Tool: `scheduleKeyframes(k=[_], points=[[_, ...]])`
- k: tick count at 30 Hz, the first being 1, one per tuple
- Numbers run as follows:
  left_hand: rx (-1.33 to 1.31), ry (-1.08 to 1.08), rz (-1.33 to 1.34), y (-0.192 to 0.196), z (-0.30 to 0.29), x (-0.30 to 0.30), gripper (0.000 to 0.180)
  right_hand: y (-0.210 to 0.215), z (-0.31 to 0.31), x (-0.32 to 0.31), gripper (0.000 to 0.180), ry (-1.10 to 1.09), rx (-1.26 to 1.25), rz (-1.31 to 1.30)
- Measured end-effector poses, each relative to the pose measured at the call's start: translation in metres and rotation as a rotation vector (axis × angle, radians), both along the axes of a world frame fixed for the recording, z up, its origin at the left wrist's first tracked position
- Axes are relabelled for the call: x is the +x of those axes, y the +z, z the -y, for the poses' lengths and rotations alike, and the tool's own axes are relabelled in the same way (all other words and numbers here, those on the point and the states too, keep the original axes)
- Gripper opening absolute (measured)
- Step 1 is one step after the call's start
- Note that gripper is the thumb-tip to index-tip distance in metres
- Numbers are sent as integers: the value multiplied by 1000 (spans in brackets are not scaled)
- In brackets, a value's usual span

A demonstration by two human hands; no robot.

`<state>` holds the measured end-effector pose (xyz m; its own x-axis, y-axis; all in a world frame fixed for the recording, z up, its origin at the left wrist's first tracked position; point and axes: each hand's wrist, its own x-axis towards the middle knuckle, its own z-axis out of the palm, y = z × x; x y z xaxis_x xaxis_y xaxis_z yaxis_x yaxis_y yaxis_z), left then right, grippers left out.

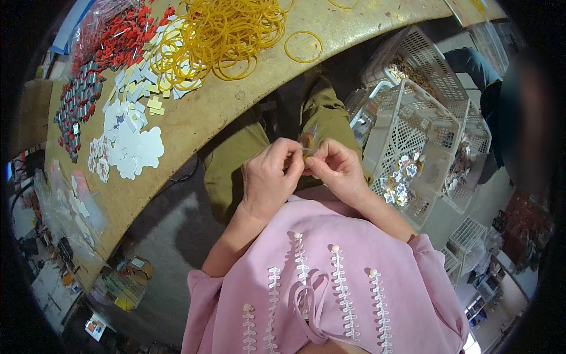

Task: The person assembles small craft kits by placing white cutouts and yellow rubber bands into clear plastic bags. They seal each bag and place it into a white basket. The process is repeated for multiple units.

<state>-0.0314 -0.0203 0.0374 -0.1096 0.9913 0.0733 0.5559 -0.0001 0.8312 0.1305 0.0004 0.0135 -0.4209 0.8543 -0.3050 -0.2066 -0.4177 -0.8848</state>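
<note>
My left hand (269, 177) and my right hand (340, 172) meet over my lap, each with thumb and forefinger pinched together. Between the fingertips runs a thin, pale, see-through edge. It seems to belong to a small clear packet (308, 138) with something reddish and yellowish in it, just beyond the fingers. The fingers hide part of it, and its contents are too small to name. Neither hand touches the table.
On the wooden table (236, 103) lie yellow rubber bands (227, 35), red parts (121, 44), grey cylindrical parts (79, 97), small cards (138, 88) and white cloud-shaped cutouts (138, 147). Plastic crates (386, 135) with small packed pieces (405, 174) stand at right, near another person's sleeve (492, 112).
</note>
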Motion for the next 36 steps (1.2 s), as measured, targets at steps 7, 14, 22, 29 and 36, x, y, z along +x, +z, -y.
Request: scheduleKeyframes(k=[7,14,22,29,36], points=[[0,-31,-69,8,-2,-9,11,-9,-1,4,7,19,63,-44],[380,-20,-150,7,-4,-16,24,-5,-3,5,17,181,-378,-81],[312,-170,56,9,2,-31,23,-16,-31,24,42,262,-796,-536],[70,38,318,-5,15,-26,22,-7,-23,8,31,117,-636,-401],[-48,175,297,-1,17,-10,17,-17,-10,-1,28,-6,-638,-408]])
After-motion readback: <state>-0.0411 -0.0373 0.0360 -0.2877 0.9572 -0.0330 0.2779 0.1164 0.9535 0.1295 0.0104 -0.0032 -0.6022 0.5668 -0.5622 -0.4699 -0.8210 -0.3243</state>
